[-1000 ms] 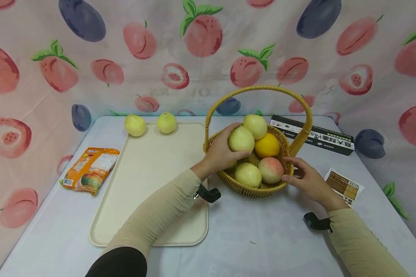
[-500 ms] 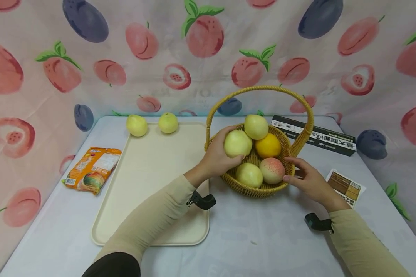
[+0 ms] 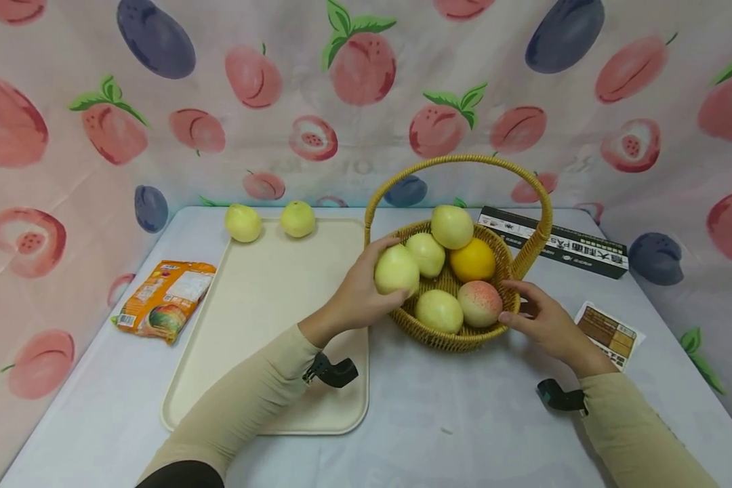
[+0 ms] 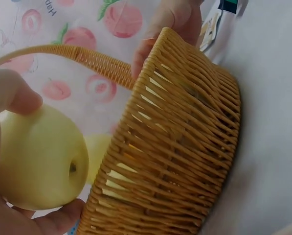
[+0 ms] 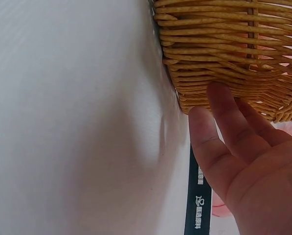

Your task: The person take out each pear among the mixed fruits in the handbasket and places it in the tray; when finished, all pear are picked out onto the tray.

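Observation:
My left hand (image 3: 358,288) grips a pale yellow-green pear (image 3: 398,270) at the left rim of the woven basket (image 3: 445,339). In the left wrist view this pear (image 4: 43,156) sits between thumb and fingers, above the rim. Inside the basket lie more pale pears (image 3: 439,311), an orange (image 3: 472,259) and a pinkish peach (image 3: 480,303). My right hand (image 3: 545,322) holds the basket's right side, thumb at the rim beside the peach. In the right wrist view its fingers (image 5: 229,117) touch the outer weave low on the wall.
A cream tray (image 3: 268,291) lies left of the basket, with two pale pears (image 3: 297,219) at its far end. An orange packet (image 3: 166,300) lies left of the tray. Behind the basket is a long black box (image 3: 561,244); a brown-and-white packet (image 3: 608,333) lies at right.
My left hand has moved left with its pear, from over the basket to its left rim, uncovering another pear inside. The right hand stays at the basket's side.

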{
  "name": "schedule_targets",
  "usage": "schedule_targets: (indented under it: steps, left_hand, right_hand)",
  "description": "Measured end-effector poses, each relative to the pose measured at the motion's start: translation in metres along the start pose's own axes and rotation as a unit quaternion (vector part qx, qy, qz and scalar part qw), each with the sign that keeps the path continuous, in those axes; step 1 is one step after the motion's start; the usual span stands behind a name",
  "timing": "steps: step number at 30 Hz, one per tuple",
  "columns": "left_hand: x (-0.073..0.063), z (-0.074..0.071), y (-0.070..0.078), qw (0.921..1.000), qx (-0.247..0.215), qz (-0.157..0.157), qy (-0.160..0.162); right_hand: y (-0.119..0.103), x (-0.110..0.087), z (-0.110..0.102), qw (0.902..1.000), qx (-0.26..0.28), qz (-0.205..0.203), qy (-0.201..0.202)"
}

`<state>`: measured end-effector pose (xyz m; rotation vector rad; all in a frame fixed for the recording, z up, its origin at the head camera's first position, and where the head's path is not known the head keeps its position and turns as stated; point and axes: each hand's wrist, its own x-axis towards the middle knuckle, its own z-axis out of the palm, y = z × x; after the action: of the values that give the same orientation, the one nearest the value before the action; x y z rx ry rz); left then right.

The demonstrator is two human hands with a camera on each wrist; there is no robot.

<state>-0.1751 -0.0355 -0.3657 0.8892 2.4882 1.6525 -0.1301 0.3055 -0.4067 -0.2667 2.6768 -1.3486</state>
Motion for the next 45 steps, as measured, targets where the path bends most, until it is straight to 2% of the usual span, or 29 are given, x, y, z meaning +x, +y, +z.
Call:
schedule_targets:
  steps: [4,12,16,26,31,39,45]
  left_hand:
    - [-0.006,-0.002,-0.001,0.9999,0.005,0.009,-0.006]
    - [-0.01,-0.002,-0.005,0.9972,0.021,0.068,-0.024]
    - [-0.012,-0.001,-0.006,0.9961,0.024,0.08,-0.03]
    - [-0.017,-0.011,-0.006,0.9966,0.035,0.061,-0.043]
    - [-0.02,-0.02,-0.005,0.9978,0.013,0.041,-0.051]
    - [-0.025,-0.026,-0.005,0.9987,0.0,-0.003,-0.051]
    - [-0.026,-0.03,-0.009,0.9969,-0.024,-0.02,-0.073]
  right_hand:
    - [0.0,0.0,-0.001,1.0,-0.003,-0.004,0.0]
    - [0.0,-0.001,0.0,1.0,0.004,0.006,0.0]
    - [-0.001,-0.001,0.001,1.0,0.004,0.005,0.0]
    - [0.001,0.0,0.002,1.0,0.003,0.0,0.001]
    - [0.002,0.0,0.001,0.9999,-0.006,-0.008,0.003]
    - [0.001,0.001,0.001,1.0,-0.001,-0.006,0.0]
    - [0.002,0.001,0.0,1.0,0.002,-0.006,0.0]
